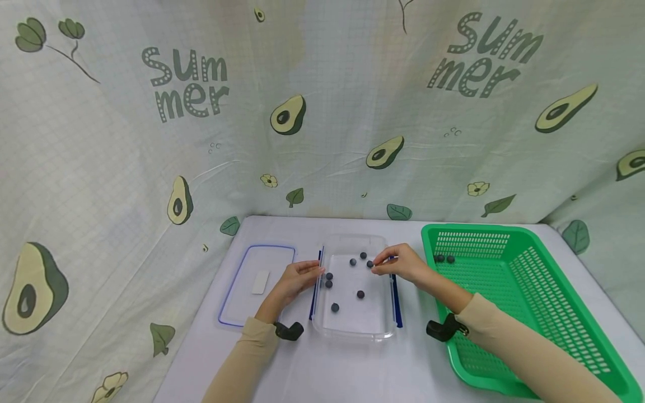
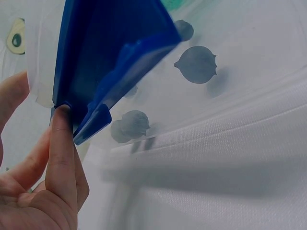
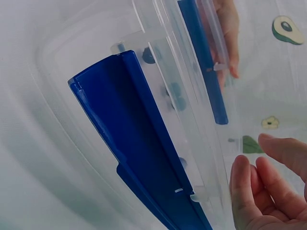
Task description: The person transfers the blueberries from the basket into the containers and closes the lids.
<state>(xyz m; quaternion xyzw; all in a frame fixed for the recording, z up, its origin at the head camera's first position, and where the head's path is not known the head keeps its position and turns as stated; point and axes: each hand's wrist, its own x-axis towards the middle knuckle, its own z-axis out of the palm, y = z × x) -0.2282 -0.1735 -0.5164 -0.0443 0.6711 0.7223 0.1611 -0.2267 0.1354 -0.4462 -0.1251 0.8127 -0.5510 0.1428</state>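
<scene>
1. Right hand (image 3: 273, 194) sat at 4 o'clock, thumb apart from fingertips.
2. Blue clasp (image 3: 132, 134) hung mid-frame on clear box (image 3: 194, 124), lower end toward 5 o'clock.
3. Second clasp (image 3: 201, 62), left hand (image 3: 231, 38): between 1 and 2.
4. Dark balls (image 3: 148, 55) showed through box, 12 to 5.

The berries (image 1: 360, 294) are dark blue-grey; the box (image 1: 347, 329) is clear with deep-blue flaps (image 1: 397, 302); the lid (image 1: 239, 305) is clear, edged in blue; the basket (image 1: 504, 274) is bright green; the sleeves (image 1: 529, 338) are beige; the pale backdrop (image 1: 332, 56) carries green avocados (image 1: 385, 152), leaves (image 1: 399, 212), cream flowers (image 1: 478, 188) and grey-green lettering (image 1: 194, 87)
</scene>
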